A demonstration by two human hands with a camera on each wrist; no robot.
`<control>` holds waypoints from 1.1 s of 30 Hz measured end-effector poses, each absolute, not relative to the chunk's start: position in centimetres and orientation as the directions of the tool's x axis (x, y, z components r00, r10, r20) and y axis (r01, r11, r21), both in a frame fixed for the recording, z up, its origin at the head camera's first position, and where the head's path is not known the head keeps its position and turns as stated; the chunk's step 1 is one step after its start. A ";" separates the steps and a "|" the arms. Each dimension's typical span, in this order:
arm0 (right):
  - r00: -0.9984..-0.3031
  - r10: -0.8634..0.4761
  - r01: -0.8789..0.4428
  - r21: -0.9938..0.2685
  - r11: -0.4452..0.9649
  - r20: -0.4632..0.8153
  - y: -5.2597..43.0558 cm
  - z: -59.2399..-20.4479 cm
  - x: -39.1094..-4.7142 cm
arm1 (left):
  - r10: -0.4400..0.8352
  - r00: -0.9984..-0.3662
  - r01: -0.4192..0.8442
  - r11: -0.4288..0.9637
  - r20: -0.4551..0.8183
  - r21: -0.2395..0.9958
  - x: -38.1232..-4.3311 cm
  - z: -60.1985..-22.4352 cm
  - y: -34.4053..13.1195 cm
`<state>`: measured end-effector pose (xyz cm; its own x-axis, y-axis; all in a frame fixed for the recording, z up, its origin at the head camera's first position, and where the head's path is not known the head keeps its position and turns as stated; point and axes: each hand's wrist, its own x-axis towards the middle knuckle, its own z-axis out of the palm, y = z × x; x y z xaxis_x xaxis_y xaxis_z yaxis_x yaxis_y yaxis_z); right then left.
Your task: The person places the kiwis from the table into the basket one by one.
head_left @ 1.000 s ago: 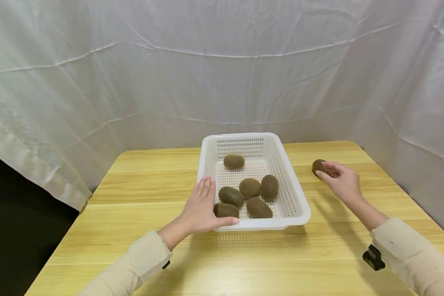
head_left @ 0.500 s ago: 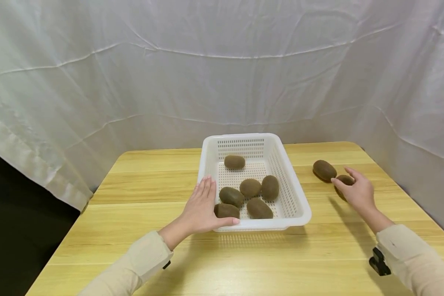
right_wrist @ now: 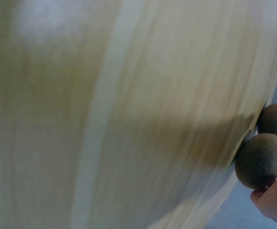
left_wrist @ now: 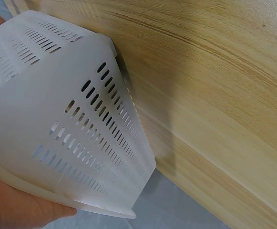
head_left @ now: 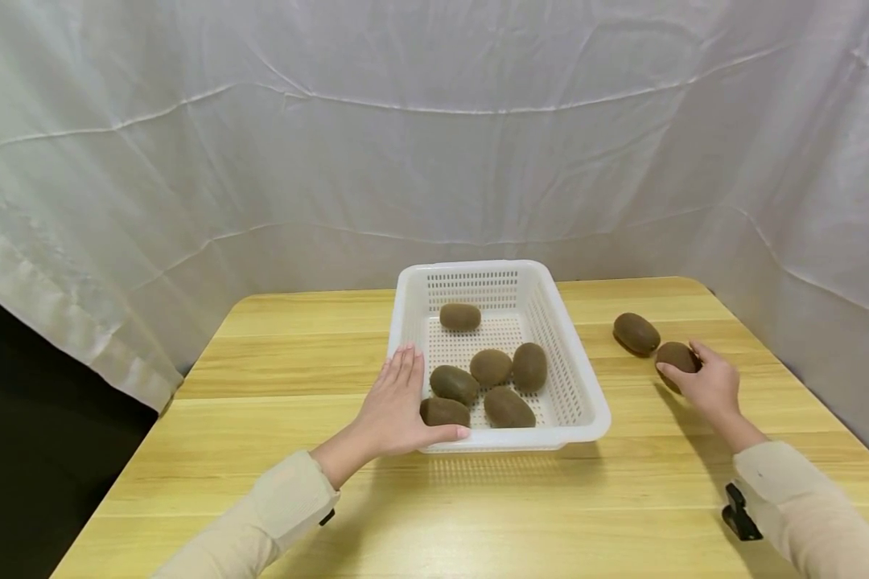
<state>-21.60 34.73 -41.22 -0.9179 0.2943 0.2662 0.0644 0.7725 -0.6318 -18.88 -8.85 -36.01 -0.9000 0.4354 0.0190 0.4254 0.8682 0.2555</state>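
Note:
My left hand [head_left: 391, 410] rests on the left front corner of a white plastic basket [head_left: 582, 382], fingers straight along the left rim and thumb over the front rim. Several brown kiwis, one of them a kiwi [head_left: 459, 317] near the back wall, lie inside it. To the right of the basket, my right hand [head_left: 713, 390] pinches a kiwi [head_left: 677, 355] between thumb and fingers, close over the table. Another kiwi [head_left: 636, 333] lies just beyond it to the left. In the right wrist view, the thumb touches the lower side of the nearer kiwi [right_wrist: 259, 161].
A light wood-grain table [head_left: 507, 515] bears everything. White curtains [head_left: 434, 177] hang behind it and at both sides. A dark area [head_left: 36, 450] shows past the table's left edge.
My right hand has let go of the farther kiwi, which now lies on the table, and has moved right to grip the nearer one. The left hand and basket stay put.

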 end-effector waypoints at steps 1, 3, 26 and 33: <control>-0.917 0.300 0.072 -0.630 0.773 0.263 34.8 -41.3 -21.6 | 0.435 -0.900 0.425 0.868 0.019 0.257 -18.9 -36.0 -8.8; -0.918 0.322 0.106 -0.638 0.762 0.231 34.8 -41.5 -21.6 | 0.435 -0.900 0.425 0.868 0.019 0.257 -18.9 -36.0 -8.8; -0.884 0.463 0.297 -0.694 0.656 0.060 35.9 -41.9 -21.7 | 0.438 -0.899 0.430 0.872 0.021 0.233 -19.0 -36.0 -8.7; -0.881 0.461 0.253 -0.719 0.647 0.106 35.8 -40.9 -21.9 | 0.435 -0.900 0.426 0.872 0.019 0.240 -19.0 -36.0 -8.8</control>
<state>-21.91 35.82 -40.86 -0.8809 0.4614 0.1057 0.2527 0.6473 -0.7191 -19.00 -8.75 -35.98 -0.9002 0.4350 0.0191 0.4265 0.8720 0.2402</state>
